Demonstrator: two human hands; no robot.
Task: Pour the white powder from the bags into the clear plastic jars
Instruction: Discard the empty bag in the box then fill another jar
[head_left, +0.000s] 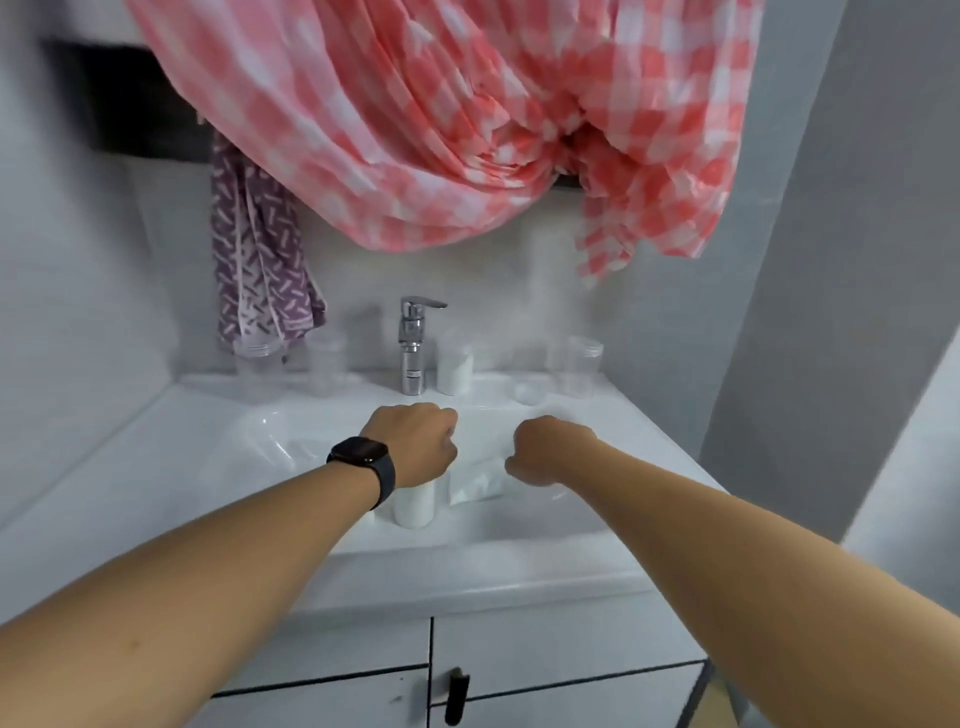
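Note:
Over the white sink basin (249, 441), my left hand (415, 441) and my right hand (550, 449) both grip a clear plastic bag of white powder (480, 480) stretched between them. The bag's lower end hangs down, holding powder. Under my left hand a clear jar (414, 506) full of white powder stands in the basin. Another jar with white powder (454, 370) stands beside the tap. Empty clear jars stand at the back left (257, 366), (327, 364) and back right (582, 366).
A chrome tap (413, 345) rises at the back of the sink. A jar lid (530, 391) lies on the back right ledge. A pink checked cloth (441, 130) hangs overhead, a purple towel (260, 260) on the left wall. Cabinet doors (545, 649) lie below.

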